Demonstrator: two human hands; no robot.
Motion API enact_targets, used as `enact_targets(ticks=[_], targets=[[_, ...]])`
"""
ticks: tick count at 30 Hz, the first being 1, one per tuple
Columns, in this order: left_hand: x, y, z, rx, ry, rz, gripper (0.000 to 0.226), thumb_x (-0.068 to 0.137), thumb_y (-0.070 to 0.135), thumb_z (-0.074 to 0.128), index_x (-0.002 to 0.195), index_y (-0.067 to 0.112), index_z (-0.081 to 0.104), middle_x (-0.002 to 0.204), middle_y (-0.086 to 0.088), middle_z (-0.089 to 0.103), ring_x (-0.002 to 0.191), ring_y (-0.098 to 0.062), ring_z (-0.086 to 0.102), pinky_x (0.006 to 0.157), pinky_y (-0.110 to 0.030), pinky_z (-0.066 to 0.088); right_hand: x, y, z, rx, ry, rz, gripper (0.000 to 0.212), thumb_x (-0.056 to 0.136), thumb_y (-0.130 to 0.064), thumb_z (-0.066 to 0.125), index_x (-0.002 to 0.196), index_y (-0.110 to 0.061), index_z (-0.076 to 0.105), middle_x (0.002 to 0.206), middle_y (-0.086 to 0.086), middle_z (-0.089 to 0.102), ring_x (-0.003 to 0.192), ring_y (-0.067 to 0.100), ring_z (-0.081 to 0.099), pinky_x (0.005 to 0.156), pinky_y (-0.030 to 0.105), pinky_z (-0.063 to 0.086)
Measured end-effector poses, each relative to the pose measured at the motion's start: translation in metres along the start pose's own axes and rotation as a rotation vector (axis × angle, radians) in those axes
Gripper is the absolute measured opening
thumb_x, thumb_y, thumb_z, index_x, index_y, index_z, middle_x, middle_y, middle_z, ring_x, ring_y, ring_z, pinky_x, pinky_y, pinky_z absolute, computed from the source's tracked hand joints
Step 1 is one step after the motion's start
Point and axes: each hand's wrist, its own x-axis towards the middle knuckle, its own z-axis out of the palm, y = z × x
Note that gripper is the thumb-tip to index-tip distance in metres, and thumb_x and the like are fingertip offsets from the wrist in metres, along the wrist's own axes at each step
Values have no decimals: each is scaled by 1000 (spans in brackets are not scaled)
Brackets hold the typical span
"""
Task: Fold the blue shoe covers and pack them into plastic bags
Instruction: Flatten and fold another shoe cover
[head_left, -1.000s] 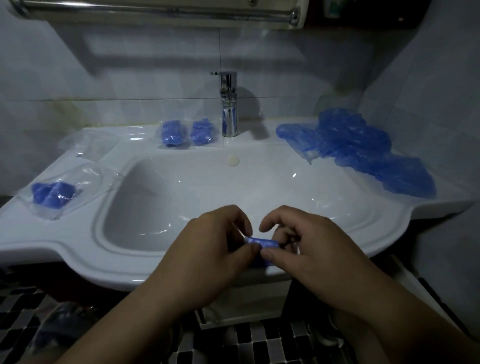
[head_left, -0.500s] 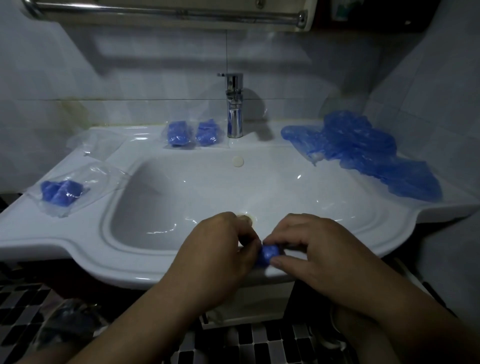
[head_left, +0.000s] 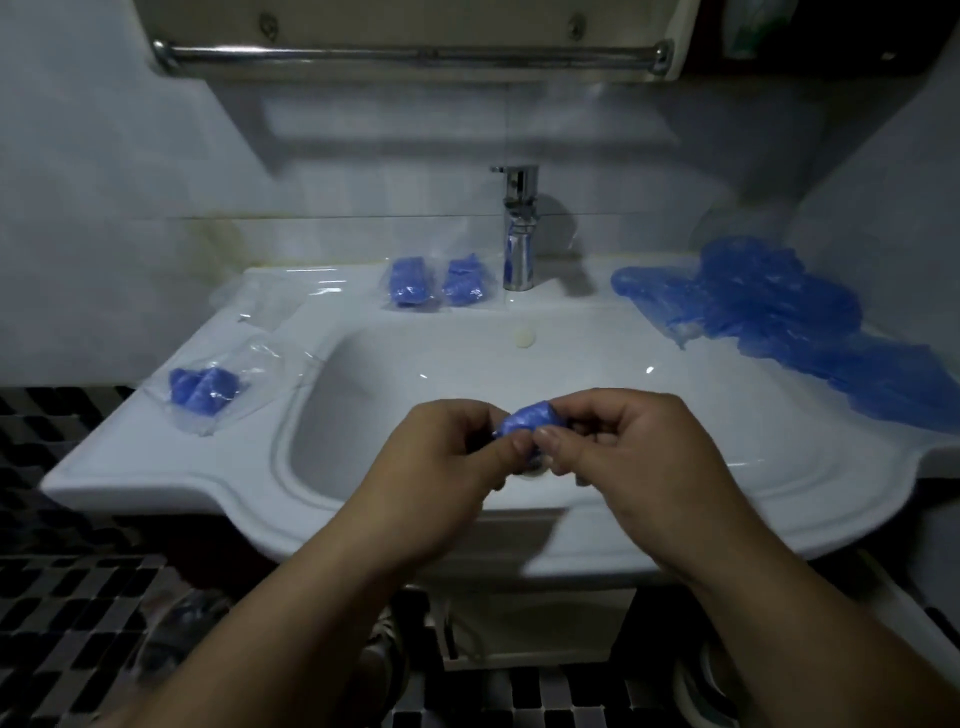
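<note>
Lower centre of frame: left hand (head_left: 441, 457) and right hand (head_left: 634, 447) meet over the front of the washbasin (head_left: 156, 467). Both pinch one blue shoe cover (head_left: 527, 418), thumbs and curled fingers closed on it. The cover is held in the air above the bowl, already squeezed to a small wad.

Step in hand, as judged: last fold or roll of this cover. The next move calls for one hand to keep the wad tight while the other fetches a bag. Thin film is likely to spring open if released.

Middle left: an open bag (head_left: 205, 387) on the basin ledge with blue wads inside, mouth apparently open toward the bowl. It looks like the likeliest destination.

Far left: empty plastic bags (head_left: 260, 306), clear on white and hard to count. Far centre: two packed bags (head_left: 436, 283) just beside the faucet (head_left: 519, 228). Far right: a pile of loose shoe covers (head_left: 753, 301), unfolded and cut by the frame edge.

Hidden: the fingertips under the wad, the fold's shape, and most of the drain (head_left: 535, 470) behind the hands. Dim light; number of wads in each bag is uncertain.
</note>
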Motion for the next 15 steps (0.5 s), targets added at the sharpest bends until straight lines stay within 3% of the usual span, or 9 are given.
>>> enact_targets(ticks=[4, 7, 10, 12, 15], targets=[[8, -9, -23, -83, -18, -101, 26, 95, 28, 57, 83, 13, 74, 77, -5, 73, 64, -10, 61, 69, -35, 52, 17, -6, 17, 5, -12, 6, 12, 84, -16, 74, 90, -27, 74, 75, -7, 74, 67, 6, 69, 61, 17, 54], [23, -29, -60, 149, 332, -82, 22, 92, 31, 63, 91, 12, 73, 82, -4, 73, 71, -16, 64, 71, -35, 53, 26, -10, 31, -40, 7, -13, 22, 83, -17, 76, 76, -37, 68, 73, -13, 73, 70, 7, 69, 65, 16, 54], [42, -67, -107, 512, 618, -146, 40, 84, 37, 70, 115, 12, 66, 110, -10, 68, 101, -28, 62, 90, -39, 48, 29, -10, 40, -32, 11, -4, 23, 84, -16, 75, 77, -37, 68, 72, -14, 72, 68, 5, 68, 64, 17, 53], [52, -91, -131, 636, 630, -240, 65, 76, 41, 74, 129, 8, 56, 124, -21, 59, 116, -38, 53, 101, -45, 42, 30, -9, 44, -16, 11, 14, 18, 84, -15, 75, 82, -33, 72, 72, -12, 73, 67, 6, 68, 65, 19, 53], [59, -112, -141, 855, 515, -354, 89, 64, 61, 73, 130, 7, 47, 126, -21, 58, 117, -40, 52, 102, -47, 38, 29, -7, 45, -6, 6, 35, 13, 84, -15, 75, 88, -27, 76, 73, -10, 74, 67, 7, 68, 66, 21, 54]])
